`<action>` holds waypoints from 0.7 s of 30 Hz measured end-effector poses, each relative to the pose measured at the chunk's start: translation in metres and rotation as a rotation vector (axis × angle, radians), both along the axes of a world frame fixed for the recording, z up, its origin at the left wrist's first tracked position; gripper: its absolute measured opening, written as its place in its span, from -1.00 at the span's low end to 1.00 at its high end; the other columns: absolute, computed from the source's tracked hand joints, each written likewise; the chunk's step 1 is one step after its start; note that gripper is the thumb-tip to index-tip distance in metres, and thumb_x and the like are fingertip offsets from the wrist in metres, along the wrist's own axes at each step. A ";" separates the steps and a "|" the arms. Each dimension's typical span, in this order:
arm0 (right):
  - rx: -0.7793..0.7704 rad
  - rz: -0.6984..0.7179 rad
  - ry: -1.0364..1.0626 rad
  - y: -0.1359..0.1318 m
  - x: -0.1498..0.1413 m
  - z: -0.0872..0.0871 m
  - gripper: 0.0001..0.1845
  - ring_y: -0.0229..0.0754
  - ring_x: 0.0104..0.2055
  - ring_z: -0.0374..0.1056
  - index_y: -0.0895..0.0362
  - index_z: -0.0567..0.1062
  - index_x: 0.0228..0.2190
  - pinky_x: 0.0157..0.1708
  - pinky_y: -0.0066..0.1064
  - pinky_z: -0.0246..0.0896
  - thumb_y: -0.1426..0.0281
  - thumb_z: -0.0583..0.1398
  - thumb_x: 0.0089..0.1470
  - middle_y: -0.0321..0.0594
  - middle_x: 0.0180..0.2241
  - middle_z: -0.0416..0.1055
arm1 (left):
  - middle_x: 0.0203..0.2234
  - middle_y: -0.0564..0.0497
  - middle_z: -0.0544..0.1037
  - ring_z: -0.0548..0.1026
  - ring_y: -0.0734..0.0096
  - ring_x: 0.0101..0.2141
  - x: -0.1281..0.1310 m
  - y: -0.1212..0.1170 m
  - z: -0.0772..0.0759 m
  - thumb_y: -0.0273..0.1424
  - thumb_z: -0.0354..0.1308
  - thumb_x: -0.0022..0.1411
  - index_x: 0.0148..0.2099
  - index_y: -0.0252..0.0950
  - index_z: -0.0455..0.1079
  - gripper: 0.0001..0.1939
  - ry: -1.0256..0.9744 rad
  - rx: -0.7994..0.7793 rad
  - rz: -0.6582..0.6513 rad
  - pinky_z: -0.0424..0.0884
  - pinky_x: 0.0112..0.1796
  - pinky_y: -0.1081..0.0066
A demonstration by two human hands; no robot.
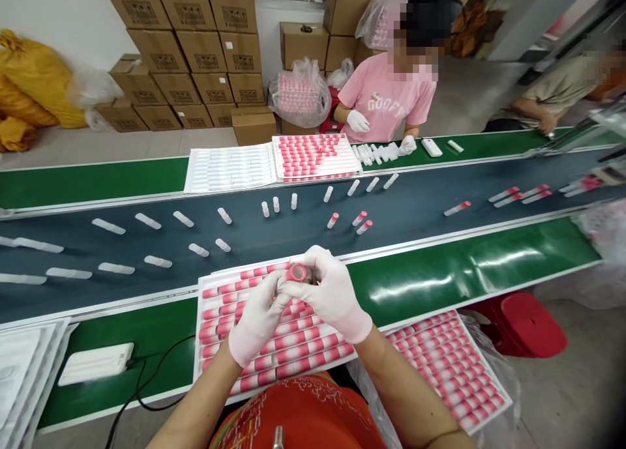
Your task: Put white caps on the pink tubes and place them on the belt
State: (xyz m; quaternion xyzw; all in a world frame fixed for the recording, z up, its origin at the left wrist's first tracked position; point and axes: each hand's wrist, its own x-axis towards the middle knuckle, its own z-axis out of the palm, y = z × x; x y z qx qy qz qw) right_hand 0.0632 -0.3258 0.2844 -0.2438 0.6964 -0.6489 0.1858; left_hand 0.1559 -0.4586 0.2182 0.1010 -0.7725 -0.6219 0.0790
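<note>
Both my hands wear white gloves and meet in front of me above a white tray (197, 358) filled with rows of pink-and-white tubes (298, 337). Between them is a small tube with a round pink end (296, 272) turned up toward me; its other end is hidden by my fingers. My left hand (258, 315) pinches it from the left. With fingers curled around its far side, my right hand (333, 294) grips it from the right.
A dark conveyor belt (274, 237) carries scattered white and pink-tipped tubes. Across it, a gloved co-worker (386, 103) stands by another tube tray (317, 157). Left on my green ledge lies a white power bank (96, 364) with a black cable. A red stool (533, 325) stands at right.
</note>
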 end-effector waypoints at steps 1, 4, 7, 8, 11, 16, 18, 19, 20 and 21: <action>-0.001 0.023 -0.001 -0.001 0.000 0.000 -0.74 -0.31 -0.41 0.27 0.07 0.56 -0.33 -0.47 -0.46 0.25 0.40 0.43 -0.13 -0.35 -0.36 0.36 | -0.20 -0.07 0.54 0.49 0.20 -0.19 0.000 0.000 0.000 0.01 0.06 0.35 -0.02 -0.24 0.40 -0.57 -0.001 0.031 -0.008 0.45 -0.13 0.25; -0.035 0.169 -0.060 0.000 -0.006 0.002 -0.61 -0.30 -0.38 0.33 0.02 0.55 -0.09 -0.45 -0.45 0.32 0.43 0.34 -0.02 -0.28 -0.19 0.40 | -0.27 -0.04 0.52 0.47 0.24 -0.26 -0.001 -0.004 0.005 0.05 0.06 0.33 -0.07 -0.23 0.41 -0.55 -0.041 0.092 -0.063 0.46 -0.19 0.27; -0.034 0.184 -0.050 0.001 -0.011 0.003 -0.68 -0.29 -0.38 0.34 0.00 0.57 -0.09 -0.47 -0.44 0.33 0.44 0.27 0.07 -0.27 -0.19 0.41 | -0.34 -0.01 0.50 0.45 0.28 -0.32 -0.004 -0.006 0.014 0.02 0.06 0.34 -0.14 -0.23 0.41 -0.59 -0.056 0.033 -0.080 0.45 -0.24 0.30; -0.015 0.153 -0.010 0.001 -0.011 0.003 -0.72 -0.29 -0.38 0.33 0.01 0.58 -0.14 -0.46 -0.44 0.32 0.43 0.28 0.07 -0.28 -0.23 0.42 | -0.34 -0.01 0.51 0.45 0.28 -0.32 -0.005 -0.006 0.016 0.02 0.05 0.35 -0.14 -0.22 0.41 -0.60 -0.045 -0.004 -0.064 0.45 -0.24 0.30; 0.004 0.032 0.106 -0.006 -0.003 -0.001 -0.78 -0.26 -0.37 0.31 0.01 0.59 -0.21 -0.40 -0.41 0.29 0.41 0.33 0.04 -0.30 -0.32 0.41 | -0.28 -0.06 0.55 0.47 0.23 -0.29 -0.009 0.001 0.015 0.02 0.02 0.36 -0.11 -0.20 0.42 -0.59 -0.002 -0.124 0.063 0.46 -0.22 0.26; 0.018 -0.129 0.048 -0.015 0.001 -0.018 -0.78 -0.24 -0.37 0.37 0.03 0.57 -0.21 -0.36 -0.39 0.34 0.39 0.31 0.02 -0.29 -0.31 0.44 | -0.10 -0.14 0.56 0.53 0.11 -0.12 -0.022 0.000 -0.004 -0.05 -0.02 0.39 0.06 -0.18 0.40 -0.59 -0.015 -0.211 0.080 0.49 -0.09 0.16; 0.020 -0.198 -0.021 -0.008 -0.023 -0.036 -0.73 -0.22 -0.32 0.43 0.05 0.54 -0.14 -0.30 -0.37 0.38 0.34 0.27 0.07 -0.26 -0.29 0.51 | 0.11 -0.20 0.47 0.46 0.01 0.08 -0.031 -0.021 -0.018 -0.11 0.14 0.30 0.24 -0.19 0.29 -0.47 -0.063 -0.282 0.078 0.42 0.08 0.07; 0.020 -0.274 -0.046 -0.002 -0.042 -0.049 -0.68 -0.20 -0.31 0.45 0.08 0.51 -0.09 -0.28 -0.36 0.40 0.31 0.25 0.10 -0.23 -0.29 0.54 | 0.20 -0.24 0.38 0.38 -0.05 0.19 -0.037 -0.037 -0.027 -0.15 0.24 0.21 0.31 -0.22 0.21 -0.32 -0.097 -0.344 0.134 0.34 0.18 0.03; 0.031 -0.367 -0.062 0.006 -0.065 -0.064 -0.63 -0.19 -0.29 0.46 0.11 0.46 -0.03 -0.26 -0.34 0.41 0.28 0.22 0.13 -0.21 -0.30 0.56 | 0.27 -0.29 0.29 0.27 -0.11 0.28 -0.043 -0.055 -0.037 -0.18 0.33 0.11 0.36 -0.26 0.14 -0.17 -0.139 -0.418 0.222 0.24 0.25 0.00; 0.058 -0.505 -0.063 0.015 -0.091 -0.082 -0.57 -0.18 -0.33 0.46 0.14 0.43 0.00 -0.33 -0.35 0.40 0.25 0.21 0.12 -0.20 -0.35 0.57 | 0.29 -0.34 0.24 0.19 -0.16 0.32 -0.048 -0.073 -0.048 -0.21 0.37 0.05 0.38 -0.31 0.10 -0.08 -0.202 -0.483 0.340 0.16 0.30 -0.02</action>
